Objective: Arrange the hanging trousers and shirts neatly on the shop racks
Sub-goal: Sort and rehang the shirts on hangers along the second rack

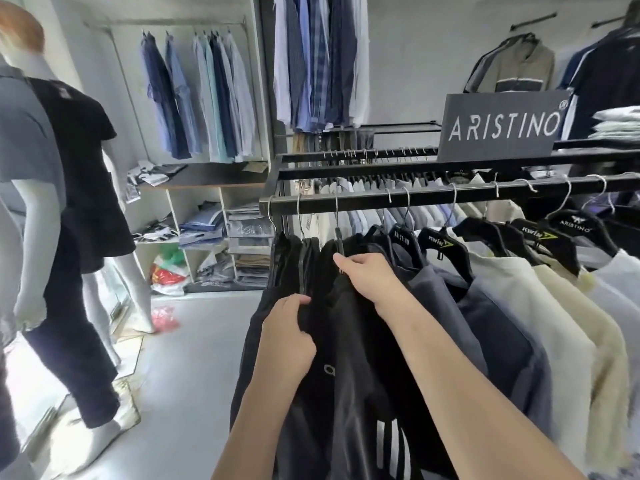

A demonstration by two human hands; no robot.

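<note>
A black metal rack rail (433, 197) runs across the middle, hung with garments on black hangers. At its left end hang several black garments (349, 341). My left hand (287, 341) grips a fold of black fabric there. My right hand (367, 275) rests higher up on a black garment, fingers extended toward a black hanger (338, 242). To the right hang navy trousers or tops (498, 327), then cream and white shirts (554, 306).
Two mannequins (79, 174) in dark clothes stand at the left. Blue shirts (197, 98) hang on the back wall above shelves (221, 237) of folded stock. A grey ARISTINO sign (502, 128) sits on the rack top. Plastic bags (166, 271) lie on the floor.
</note>
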